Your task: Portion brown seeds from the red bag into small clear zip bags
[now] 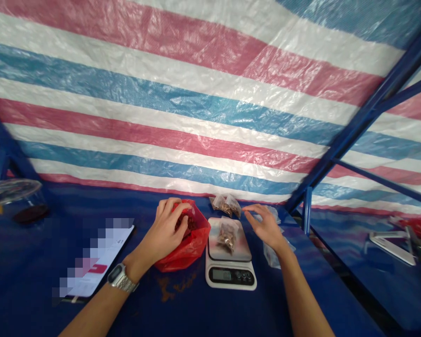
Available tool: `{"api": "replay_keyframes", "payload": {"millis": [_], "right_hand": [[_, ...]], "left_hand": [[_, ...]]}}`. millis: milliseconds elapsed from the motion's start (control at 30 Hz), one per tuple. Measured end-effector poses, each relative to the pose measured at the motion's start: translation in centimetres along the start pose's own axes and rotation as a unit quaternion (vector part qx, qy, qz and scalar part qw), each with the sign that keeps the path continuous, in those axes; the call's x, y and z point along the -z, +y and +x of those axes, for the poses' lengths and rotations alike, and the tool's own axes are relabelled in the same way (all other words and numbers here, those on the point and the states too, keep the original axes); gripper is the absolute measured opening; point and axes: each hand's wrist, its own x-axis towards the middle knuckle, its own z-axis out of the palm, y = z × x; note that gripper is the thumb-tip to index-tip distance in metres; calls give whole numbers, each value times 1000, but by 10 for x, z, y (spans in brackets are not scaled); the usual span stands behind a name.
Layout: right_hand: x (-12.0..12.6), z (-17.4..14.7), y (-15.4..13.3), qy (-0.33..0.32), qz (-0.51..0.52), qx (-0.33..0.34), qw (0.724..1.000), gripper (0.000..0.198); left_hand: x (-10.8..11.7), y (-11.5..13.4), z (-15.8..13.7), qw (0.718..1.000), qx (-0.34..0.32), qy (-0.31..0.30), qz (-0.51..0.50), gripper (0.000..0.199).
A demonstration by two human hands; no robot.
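A red plastic bag (185, 252) stands with its mouth open, dark reddish-brown bits (191, 223) inside. Over its mouth reaches my left hand (170, 222), wearing a metal watch. Its thumb and index finger are apart, with nothing seen between them; the other fingers curl at the rim. On the plate of a white digital scale (230, 277) lies a small clear bag of brown dried pieces (228, 236). My right hand (264, 224) hovers open at the right of the scale, holding nothing. Similar filled small bags (226, 205) lie behind the scale.
Clear plastic bags (272, 255) lie under and beside my right hand. At left are a phone (101, 267), partly blurred out, and a round clear container (19, 201). Blue metal bars (307, 210) and a striped plastic sheet (182, 117) bound the blue tabletop (182, 313).
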Motion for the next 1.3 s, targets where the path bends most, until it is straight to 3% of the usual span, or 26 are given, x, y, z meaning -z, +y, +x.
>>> {"api": "replay_keyframes", "payload": {"millis": [200, 467, 633, 733, 867, 967, 1067, 1167, 1300], "right_hand": [[-1, -1, -9, -13, 28, 7, 999, 24], [-5, -4, -19, -94, 21, 3, 995, 25], [-9, -5, -24, -111, 25, 3, 994, 18], [-7, -4, -32, -91, 97, 15, 991, 19], [-6, -5, -55, -101, 252, -4, 963, 23], [-12, -1, -78, -84, 320, -7, 944, 24], [-25, 12, -104, -111, 329, 10, 938, 27], [-44, 28, -125, -191, 336, 12, 922, 34], [-70, 42, -135, -178, 302, -14, 937, 41]], "left_hand": [[-1, 1, 0, 1000, -1, 18, -3, 24], [0, 4, 1, 1000, -5, 26, -11, 25], [2, 6, 1, 999, -6, 35, -18, 25], [5, 9, 2, 997, -3, 55, -48, 24], [7, 9, 5, 983, 63, 96, -143, 20], [7, 11, 5, 965, 100, 63, -233, 17], [1, 23, 2, 919, 173, -3, -354, 27], [-7, 42, -3, 812, 334, -21, -478, 39], [-13, 58, -8, 674, 413, -2, -613, 37]]}}
